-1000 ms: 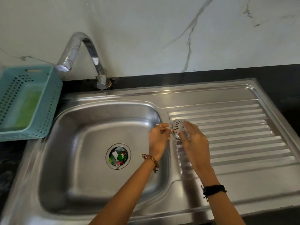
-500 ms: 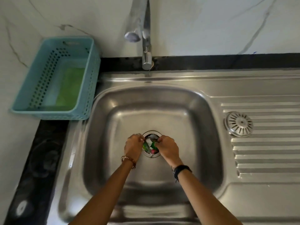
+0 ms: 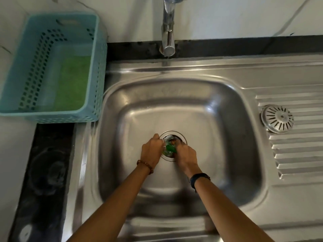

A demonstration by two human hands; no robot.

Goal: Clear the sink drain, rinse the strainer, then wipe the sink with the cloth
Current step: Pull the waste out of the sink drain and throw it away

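Note:
The steel sink (image 3: 209, 109) has its round drain (image 3: 174, 135) at the basin's middle, stuffed with green and pale scraps of debris (image 3: 170, 148). My left hand (image 3: 151, 151) and my right hand (image 3: 186, 157) meet over the drain from either side, fingers pinched on the debris. The round slotted metal strainer (image 3: 277, 118) lies on the ribbed drainboard to the right, apart from both hands. A green cloth (image 3: 71, 81) lies flat inside the teal basket at the upper left.
The teal perforated basket (image 3: 97, 67) stands on the counter left of the sink. A chrome tap (image 3: 168, 30) rises behind the basin, spout over it. The ribbed drainboard (image 3: 297, 154) runs right; a black counter strip (image 3: 43, 172) lies left.
A second ago both hands set the strainer on the drainboard. They then moved into the basin to the drain and now grip the debris more closely than half a second ago.

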